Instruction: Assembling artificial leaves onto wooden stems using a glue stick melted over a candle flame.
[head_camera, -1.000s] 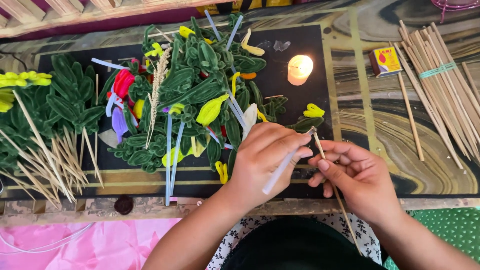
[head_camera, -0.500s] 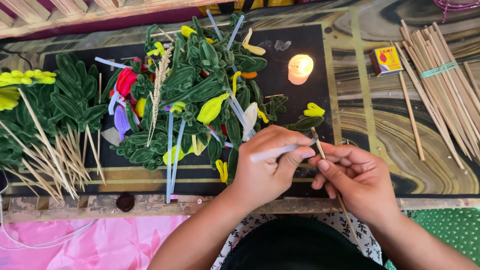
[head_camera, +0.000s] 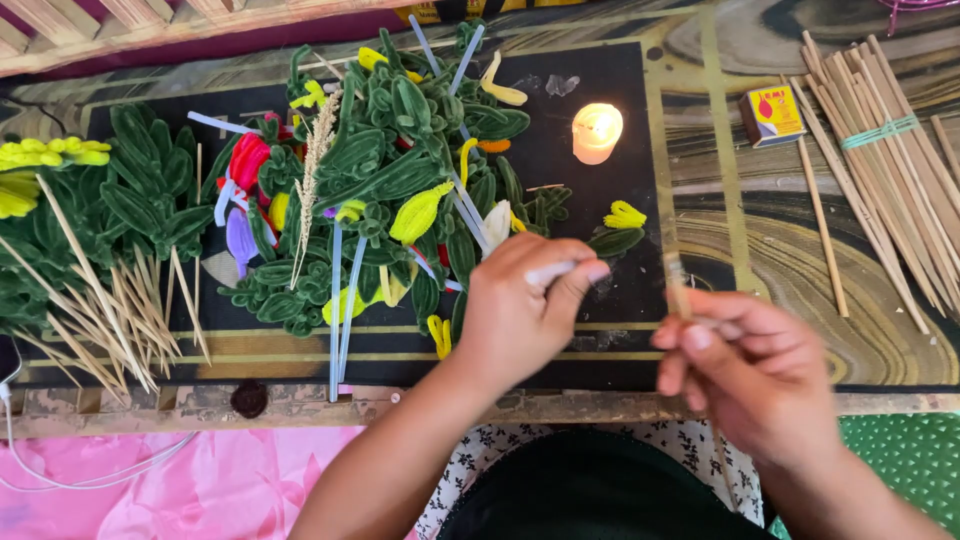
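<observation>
Pinching a white pipe cleaner (head_camera: 553, 270) between thumb and curled fingers, the left hand (head_camera: 520, 315) is hovering over the front edge of the black mat (head_camera: 600, 210); the white piece is sticking out toward the right from the fist, its outer end resting against the fingertips; to the right, well apart from it, the right hand (head_camera: 750, 375) is blurring with motion, its fingers pressed together around a thin wooden stick (head_camera: 679, 285) that is standing nearly upright above the knuckles.

Going from the left edge: a bunch of green fuzzy leaves on bamboo skewers (head_camera: 90, 290) is lying fanned out, with yellow fuzzy pieces (head_camera: 50, 155) at its upper corner; a white cable (head_camera: 60, 470) is trailing over pink cloth (head_camera: 180, 480) below the table's edge; next a big heap of green pipe-cleaner leaves (head_camera: 390, 170) is covering the mat's middle, mixed with red, purple, yellow and pale blue pieces and a dried grass stalk (head_camera: 315, 170); a lit candle (head_camera: 597, 132) is burning just beyond the left hand; farther right a small matchbox (head_camera: 772, 115) is sitting on the patterned table (head_camera: 800, 250), one loose stick (head_camera: 822, 230) lying beside it; a bundle of sticks (head_camera: 895, 150) tied with a green band is lying at the far right.
</observation>
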